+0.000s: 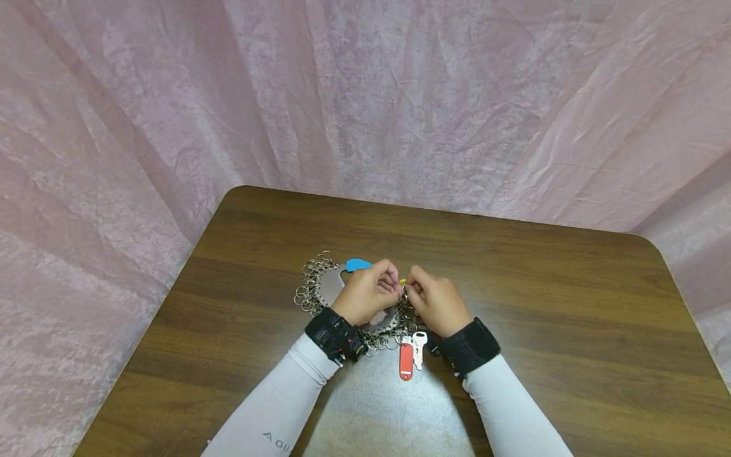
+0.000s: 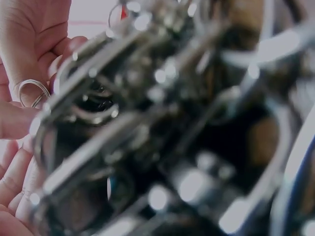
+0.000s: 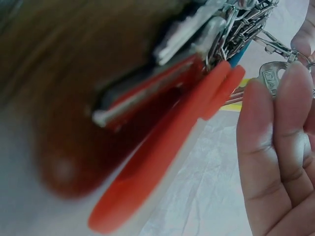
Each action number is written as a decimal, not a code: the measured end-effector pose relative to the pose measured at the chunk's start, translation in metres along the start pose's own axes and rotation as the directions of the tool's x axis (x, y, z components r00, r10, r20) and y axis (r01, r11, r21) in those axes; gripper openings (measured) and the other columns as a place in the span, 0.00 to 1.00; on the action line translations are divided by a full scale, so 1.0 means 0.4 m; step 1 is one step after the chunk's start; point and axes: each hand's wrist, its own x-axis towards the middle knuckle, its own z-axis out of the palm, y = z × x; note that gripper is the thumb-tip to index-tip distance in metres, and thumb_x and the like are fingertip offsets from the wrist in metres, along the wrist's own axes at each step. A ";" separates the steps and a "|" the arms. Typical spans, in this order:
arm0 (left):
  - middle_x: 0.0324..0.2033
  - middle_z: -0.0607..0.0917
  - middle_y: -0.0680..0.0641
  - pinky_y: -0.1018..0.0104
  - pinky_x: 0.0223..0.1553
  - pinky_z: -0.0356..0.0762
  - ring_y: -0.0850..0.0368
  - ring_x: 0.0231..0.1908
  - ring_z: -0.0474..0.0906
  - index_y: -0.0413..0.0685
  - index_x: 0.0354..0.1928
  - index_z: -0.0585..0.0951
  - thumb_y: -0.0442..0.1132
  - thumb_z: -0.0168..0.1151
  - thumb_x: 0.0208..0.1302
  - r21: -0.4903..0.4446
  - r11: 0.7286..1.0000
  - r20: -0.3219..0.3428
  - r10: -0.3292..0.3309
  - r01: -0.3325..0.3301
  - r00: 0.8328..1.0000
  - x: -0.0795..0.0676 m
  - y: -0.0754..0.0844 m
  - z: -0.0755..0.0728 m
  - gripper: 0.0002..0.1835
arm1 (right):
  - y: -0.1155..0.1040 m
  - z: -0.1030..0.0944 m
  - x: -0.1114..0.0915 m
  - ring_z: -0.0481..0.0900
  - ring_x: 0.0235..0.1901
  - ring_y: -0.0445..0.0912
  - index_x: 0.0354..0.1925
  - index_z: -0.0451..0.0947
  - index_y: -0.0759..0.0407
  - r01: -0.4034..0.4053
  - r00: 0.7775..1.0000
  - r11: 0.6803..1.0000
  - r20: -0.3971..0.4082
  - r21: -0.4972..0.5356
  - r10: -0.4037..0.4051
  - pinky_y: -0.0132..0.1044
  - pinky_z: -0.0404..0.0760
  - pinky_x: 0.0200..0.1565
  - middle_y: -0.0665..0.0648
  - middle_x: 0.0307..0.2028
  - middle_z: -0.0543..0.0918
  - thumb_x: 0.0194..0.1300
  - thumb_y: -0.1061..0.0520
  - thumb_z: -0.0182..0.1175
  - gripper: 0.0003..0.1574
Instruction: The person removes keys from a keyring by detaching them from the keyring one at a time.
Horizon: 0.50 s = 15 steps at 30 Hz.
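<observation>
The left hand (image 1: 370, 293) and right hand (image 1: 441, 304) meet nearly fingertip to fingertip, each with thumb and forefinger drawn together. They appear to pinch the small split ring (image 2: 42, 86), though blur hides exactly where each grips. A yellow tag (image 1: 403, 281) shows between them, and a second key (image 3: 270, 78) sits by the fingertips in the right wrist view. The grey disc (image 1: 330, 287), fringed with linked rings (image 1: 308, 284), is over the wooden table (image 1: 542, 285), partly hidden by the left hand. A blue tag (image 1: 358, 264) shows beyond that hand; a red key tag (image 1: 406, 363) and silver key (image 1: 419, 346) are side by side at the near edge.
</observation>
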 end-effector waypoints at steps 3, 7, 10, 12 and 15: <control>0.29 0.80 0.54 0.72 0.34 0.77 0.65 0.30 0.77 0.47 0.35 0.74 0.29 0.66 0.55 0.003 1.000 -0.002 0.011 -0.011 1.000 0.004 -0.001 0.000 0.11 | -0.001 0.000 0.001 0.68 0.16 0.36 0.32 0.70 0.54 -0.036 0.999 0.999 0.002 0.022 0.036 0.31 0.70 0.17 0.44 0.19 0.73 0.60 0.63 0.56 0.05; 0.30 0.80 0.53 0.72 0.35 0.77 0.64 0.31 0.77 0.46 0.36 0.76 0.29 0.65 0.56 0.001 1.000 -0.013 0.019 -0.019 1.000 0.008 -0.002 -0.001 0.09 | -0.002 -0.001 0.004 0.72 0.18 0.35 0.34 0.72 0.56 -0.098 0.995 0.993 0.005 0.073 0.098 0.31 0.73 0.21 0.45 0.22 0.77 0.61 0.63 0.56 0.03; 0.31 0.81 0.52 0.72 0.35 0.77 0.64 0.31 0.77 0.46 0.36 0.76 0.29 0.65 0.56 0.009 1.000 -0.023 0.006 -0.006 1.000 0.009 -0.003 -0.002 0.09 | -0.006 -0.005 0.005 0.73 0.18 0.34 0.35 0.72 0.55 -0.134 0.991 0.984 0.020 0.115 0.132 0.31 0.74 0.21 0.46 0.23 0.78 0.62 0.63 0.58 0.05; 0.32 0.81 0.54 0.73 0.36 0.77 0.65 0.32 0.77 0.47 0.37 0.77 0.30 0.64 0.57 0.022 1.000 -0.031 -0.014 0.015 0.999 0.009 -0.004 -0.003 0.08 | -0.010 -0.009 0.005 0.73 0.17 0.34 0.36 0.72 0.55 -0.157 0.988 0.977 0.036 0.146 0.153 0.31 0.74 0.20 0.46 0.23 0.78 0.63 0.63 0.58 0.05; 0.32 0.81 0.56 0.72 0.35 0.77 0.66 0.33 0.77 0.49 0.37 0.78 0.35 0.61 0.62 0.045 0.997 -0.044 -0.065 0.067 0.997 0.005 -0.001 -0.009 0.03 | -0.014 -0.015 0.005 0.74 0.16 0.34 0.37 0.72 0.56 -0.190 0.981 0.964 0.056 0.184 0.183 0.32 0.74 0.18 0.47 0.24 0.79 0.64 0.63 0.57 0.04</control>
